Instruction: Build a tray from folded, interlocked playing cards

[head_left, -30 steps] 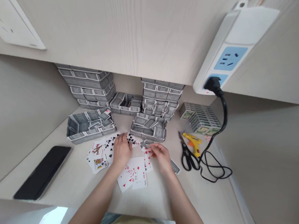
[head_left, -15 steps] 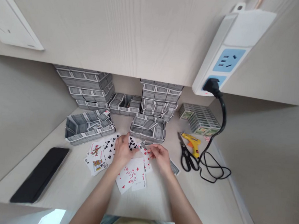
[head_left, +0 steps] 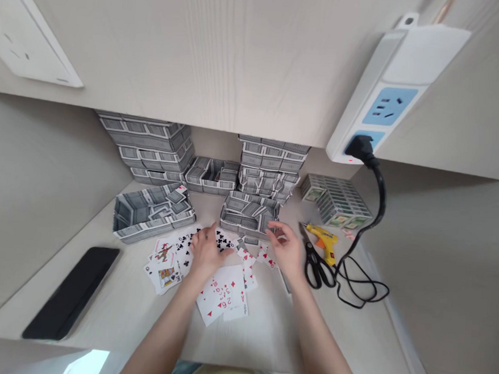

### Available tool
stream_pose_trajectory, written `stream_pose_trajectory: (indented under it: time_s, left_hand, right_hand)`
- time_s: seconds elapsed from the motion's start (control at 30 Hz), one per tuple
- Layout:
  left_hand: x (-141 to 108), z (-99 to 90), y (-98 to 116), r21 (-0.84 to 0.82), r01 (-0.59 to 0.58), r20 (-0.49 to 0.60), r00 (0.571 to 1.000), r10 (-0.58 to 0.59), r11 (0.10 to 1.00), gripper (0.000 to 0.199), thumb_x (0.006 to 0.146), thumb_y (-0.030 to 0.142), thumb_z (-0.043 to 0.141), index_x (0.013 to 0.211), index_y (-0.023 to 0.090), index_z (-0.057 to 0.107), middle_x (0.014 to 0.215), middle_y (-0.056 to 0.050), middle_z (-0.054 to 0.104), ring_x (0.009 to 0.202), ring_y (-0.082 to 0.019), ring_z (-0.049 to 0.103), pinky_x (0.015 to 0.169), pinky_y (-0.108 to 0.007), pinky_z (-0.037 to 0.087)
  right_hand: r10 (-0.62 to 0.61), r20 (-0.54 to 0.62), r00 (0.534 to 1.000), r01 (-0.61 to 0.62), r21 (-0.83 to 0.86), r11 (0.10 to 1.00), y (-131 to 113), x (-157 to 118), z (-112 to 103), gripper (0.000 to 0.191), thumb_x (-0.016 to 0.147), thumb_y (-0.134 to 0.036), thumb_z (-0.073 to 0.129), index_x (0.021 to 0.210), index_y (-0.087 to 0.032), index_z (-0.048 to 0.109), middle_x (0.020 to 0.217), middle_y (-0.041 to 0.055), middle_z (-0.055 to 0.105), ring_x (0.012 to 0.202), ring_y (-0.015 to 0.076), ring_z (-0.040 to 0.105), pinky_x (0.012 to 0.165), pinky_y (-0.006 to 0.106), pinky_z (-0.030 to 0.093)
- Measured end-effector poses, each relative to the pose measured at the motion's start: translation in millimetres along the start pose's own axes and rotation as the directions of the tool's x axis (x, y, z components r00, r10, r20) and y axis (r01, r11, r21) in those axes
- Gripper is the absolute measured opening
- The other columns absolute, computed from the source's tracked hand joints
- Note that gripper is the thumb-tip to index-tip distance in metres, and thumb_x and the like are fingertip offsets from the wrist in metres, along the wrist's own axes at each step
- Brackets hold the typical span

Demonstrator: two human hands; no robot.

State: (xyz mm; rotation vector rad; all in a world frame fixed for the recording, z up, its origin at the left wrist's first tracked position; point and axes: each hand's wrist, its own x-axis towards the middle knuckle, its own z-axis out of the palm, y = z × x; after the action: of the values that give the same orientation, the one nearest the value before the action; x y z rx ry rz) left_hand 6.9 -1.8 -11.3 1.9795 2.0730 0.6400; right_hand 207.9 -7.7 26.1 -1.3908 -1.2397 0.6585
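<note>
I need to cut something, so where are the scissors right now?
In the head view, the black-handled scissors lie on the right, beside the yellow glue gun.

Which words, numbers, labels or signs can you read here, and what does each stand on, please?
"K": king card
"5": fanned club cards
"6": the same fanned club cards
"A": lower diamond card
"2": overlapping red cards
"3": the same red cards
"6": the same red cards
Too small or blurred to read: the lettering on the joker card, the mark on the yellow glue gun and the labels on the stacked packs.
</note>
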Motion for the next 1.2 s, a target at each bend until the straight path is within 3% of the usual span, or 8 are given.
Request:
stream_pose_trajectory:
  time_s: [0.17, 0.3, 0.43, 0.57, 0.67, 0.77, 0.93, 1.2]
  left_hand:
    - [-1.8, -2.4, 2.1, -0.01, 0.01, -0.028, 1.0, -0.01, 1.0, 0.078, 0.058, 0.042, 0.069, 0.126, 0.021, 0.038, 0.112, -0.013, 0.04, 0.103, -0.032, 0.038, 0.084, -0.044, 0.033]
    - [-1.5, 0.7, 0.1, -0.062, -0.034, -0.097, 0.995, 0.028, 0.997, 0.072, 0.056, 0.039, 0.071, 0.121, 0.021, 0.043, 0.113, -0.011, 0.035, 0.103, -0.03, 0.038, 0.088, -0.042, 0.032]
    - [0.5, 3.2, -3.3, -0.105, -0.031, -0.102, 0.995, 0.02, 0.994, 0.07, 0.054, 0.037, 0.073, 0.117, 0.018, 0.047, 0.111, -0.011, 0.037, 0.106, -0.03, 0.038, 0.092, -0.043, 0.031]
    - [4.4, 0.6, -5.7, -0.196, 0.002, -0.119, 0.993, -0.026, 0.981, 0.064, 0.061, 0.027, 0.069, 0.119, 0.016, 0.045, 0.108, -0.011, 0.048, 0.106, -0.027, 0.045, 0.091, -0.04, 0.035]
    - [7.4, -3.9, -6.1, -0.291, 0.049, -0.12, 0.989, -0.087, 0.956, 0.049, 0.067, 0.023, 0.062, 0.114, 0.015, 0.049, 0.102, -0.011, 0.057, 0.097, -0.024, 0.054, 0.083, -0.034, 0.041]
    - [8.7, -8.1, -5.8, -0.319, 0.116, -0.081, 0.985, -0.149, 0.941, 0.032, 0.073, 0.031, 0.056, 0.101, 0.016, 0.057, 0.083, -0.008, 0.065, 0.075, -0.022, 0.061, 0.069, -0.032, 0.044]
    - [8.6, -12.1, -6.2, -0.338, 0.13, -0.15, 0.97, -0.19, 0.932, 0.034, 0.078, 0.043, 0.046, 0.087, 0.016, 0.063, 0.069, -0.008, 0.066, 0.067, -0.022, 0.061, 0.061, -0.03, 0.043]
    - [3.3, -21.5, 2.0, -0.561, -0.041, -0.357, 0.913, -0.198, 0.827, 0.033, 0.078, 0.043, 0.049, 0.072, 0.015, 0.064, 0.071, -0.003, 0.062, 0.071, -0.016, 0.057, 0.069, -0.027, 0.044]
  right_hand:
    - [-0.116, 0.234, 0.965, 0.198, -0.366, 0.909, 5.7, 45.8, -6.7, 0.042, 0.056, -0.019, 0.071, 0.097, -0.024, 0.064, 0.095, 0.0053, 0.063, 0.086, 0.0232, 0.052, 0.08, 0.037, 0.037]
    - [-0.08, 0.419, 0.905, 0.288, -0.463, 0.838, 10.1, 68.4, -5.5, 0.064, 0.05, -0.008, 0.072, 0.111, -0.022, 0.057, 0.096, 0.0076, 0.062, 0.089, 0.024, 0.053, 0.077, 0.033, 0.038]
    - [-0.073, 0.427, 0.901, 0.291, -0.473, 0.832, 10.2, 77.1, -6.2, 0.049, 0.05, -0.01, 0.072, 0.097, -0.02, 0.061, 0.088, 0.0055, 0.062, 0.081, 0.0207, 0.053, 0.07, 0.029, 0.038]
    - [-0.136, 0.253, 0.958, 0.215, -0.315, 0.925, 4.0, 75.0, -15.0, 0.016, 0.061, -0.024, 0.068, 0.074, -0.019, 0.061, 0.071, -0.0001, 0.059, 0.063, 0.0143, 0.049, 0.061, 0.026, 0.036]
    - [-0.085, 0.154, 0.984, 0.102, -0.112, 0.988, -4.8, 62.2, -22.6, 0.022, 0.061, -0.037, 0.069, 0.067, -0.018, 0.059, 0.061, -0.0021, 0.055, 0.053, 0.0116, 0.043, 0.054, 0.025, 0.033]
    - [0.053, 0.269, 0.962, -0.098, 0.155, 0.983, -11.5, 38.5, -22.2, 0.028, 0.068, -0.046, 0.062, 0.068, -0.018, 0.057, 0.059, -0.0018, 0.054, 0.049, 0.0109, 0.044, 0.048, 0.024, 0.034]
    - [0.249, 0.488, 0.837, -0.46, 0.38, 0.802, -7.0, -3.8, -3.0, 0.035, 0.067, -0.054, 0.059, 0.079, -0.023, 0.047, 0.064, -0.0031, 0.058, 0.046, 0.0145, 0.054, 0.038, 0.025, 0.04]
    - [0.238, 0.477, 0.846, -0.459, 0.422, 0.782, 10.6, -27.8, 7.3, 0.033, 0.064, -0.039, 0.069, 0.084, -0.019, 0.052, 0.07, -0.0011, 0.06, 0.049, 0.0104, 0.053, 0.037, 0.02, 0.039]
